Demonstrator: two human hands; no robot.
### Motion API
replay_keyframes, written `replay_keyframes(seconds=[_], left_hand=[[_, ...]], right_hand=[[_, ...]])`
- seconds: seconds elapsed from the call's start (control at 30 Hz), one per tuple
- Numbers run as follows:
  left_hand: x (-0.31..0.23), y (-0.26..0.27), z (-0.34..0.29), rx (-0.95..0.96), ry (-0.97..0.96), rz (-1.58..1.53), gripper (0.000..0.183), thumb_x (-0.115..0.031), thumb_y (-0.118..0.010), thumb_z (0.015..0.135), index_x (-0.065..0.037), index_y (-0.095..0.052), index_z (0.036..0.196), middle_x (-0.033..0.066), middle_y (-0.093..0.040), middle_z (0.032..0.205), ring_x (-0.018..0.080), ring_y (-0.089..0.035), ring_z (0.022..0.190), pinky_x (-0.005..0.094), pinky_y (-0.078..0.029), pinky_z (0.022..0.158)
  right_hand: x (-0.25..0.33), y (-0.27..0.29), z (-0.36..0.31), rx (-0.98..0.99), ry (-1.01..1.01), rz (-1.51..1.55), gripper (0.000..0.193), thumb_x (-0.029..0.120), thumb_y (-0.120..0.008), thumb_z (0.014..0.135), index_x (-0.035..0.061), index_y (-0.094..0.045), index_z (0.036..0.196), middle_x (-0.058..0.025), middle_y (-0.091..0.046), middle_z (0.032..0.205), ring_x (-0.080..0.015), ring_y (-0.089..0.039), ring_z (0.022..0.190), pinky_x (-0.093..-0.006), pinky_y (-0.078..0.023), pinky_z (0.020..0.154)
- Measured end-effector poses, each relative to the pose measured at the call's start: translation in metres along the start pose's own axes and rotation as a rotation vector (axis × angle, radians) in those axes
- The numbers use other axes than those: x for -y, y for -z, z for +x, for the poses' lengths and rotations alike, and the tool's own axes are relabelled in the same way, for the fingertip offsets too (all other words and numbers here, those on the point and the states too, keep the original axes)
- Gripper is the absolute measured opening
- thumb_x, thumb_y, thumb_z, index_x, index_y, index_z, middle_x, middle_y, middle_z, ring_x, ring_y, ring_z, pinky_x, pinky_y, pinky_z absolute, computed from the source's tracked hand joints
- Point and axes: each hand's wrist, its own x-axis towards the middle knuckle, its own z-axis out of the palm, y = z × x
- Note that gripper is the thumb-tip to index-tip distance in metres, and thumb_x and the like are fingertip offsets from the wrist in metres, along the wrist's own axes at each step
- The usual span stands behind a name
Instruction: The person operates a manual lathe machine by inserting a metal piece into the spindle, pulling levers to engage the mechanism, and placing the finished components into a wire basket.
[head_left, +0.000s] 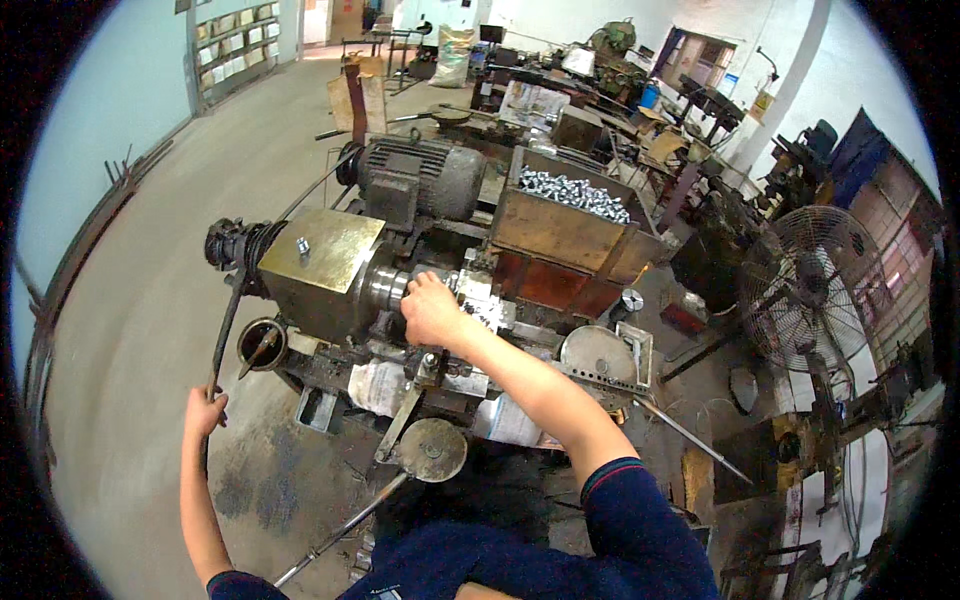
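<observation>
My left hand (206,411) is wrapped round the lower part of a long dark lever (226,330), which runs up to the left end of a small lathe. My right hand (432,308) reaches over the machine, fingers curled down at the shiny round spindle nose (384,287). Whatever those fingers pinch is hidden behind the hand. Left of it stands the box-shaped headstock (315,285) with a brassy top cover, on which a small metal part (303,245) rests. Just below my right wrist is a tool post (428,368). Metal chips lie on the slide (482,300) to its right.
Behind the headstock sits a ribbed electric motor (425,178). A metal bin (560,235) holds many small shiny parts. In front are a round disc (433,450) and a long rod handle (345,528). A caged fan (810,285) stands at right.
</observation>
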Motion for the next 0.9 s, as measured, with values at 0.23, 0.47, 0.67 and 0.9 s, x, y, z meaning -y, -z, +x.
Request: replay_keyframes(seconds=[0.23,0.47,0.67,0.9], left_hand=[[-0.001,0.003,-0.018,-0.117,-0.042,-0.077,0.021,-0.014,-0.059,0.072,0.005,-0.054,0.077,0.0070,-0.052,0.054,0.0149,-0.053,0.043,0.0288,-0.045,0.039],[-0.001,-0.009,-0.022,-0.063,-0.009,-0.229,0.017,-0.010,-0.057,0.075,0.005,-0.052,0.078,0.0067,-0.051,0.054,0.0159,-0.053,0.041,0.0297,-0.047,0.038],[-0.009,-0.019,-0.020,-0.043,-0.006,-0.302,0.016,-0.011,-0.057,0.077,0.004,-0.051,0.079,0.0059,-0.050,0.056,0.0157,-0.053,0.043,0.0295,-0.048,0.039],[0.000,-0.010,-0.022,-0.034,-0.019,-0.329,0.019,-0.014,-0.058,0.079,0.004,-0.051,0.083,0.0056,-0.050,0.057,0.0151,-0.054,0.046,0.0297,-0.049,0.041]], right_hand=[[-0.005,0.024,-0.024,-0.184,-0.025,-0.027,0.030,0.028,-0.061,0.053,0.0015,-0.067,0.068,-0.0176,-0.057,0.084,-0.0312,-0.049,0.091,-0.0426,-0.031,0.094],[-0.119,0.080,-0.083,-0.251,-0.430,0.007,0.030,0.023,-0.062,0.052,0.0016,-0.065,0.073,-0.0144,-0.057,0.088,-0.0316,-0.048,0.094,-0.0375,-0.043,0.082],[-0.175,0.063,-0.126,-0.507,-0.610,-0.018,0.053,0.019,-0.064,0.054,0.0070,-0.058,0.106,-0.0227,-0.038,0.127,-0.0380,-0.040,0.112,-0.0422,-0.036,0.094],[-0.141,-0.011,-0.221,-0.496,-0.660,0.326,0.051,0.021,-0.065,0.051,0.0072,-0.063,0.100,-0.0200,-0.045,0.125,-0.0356,-0.044,0.113,-0.0397,-0.037,0.096]])
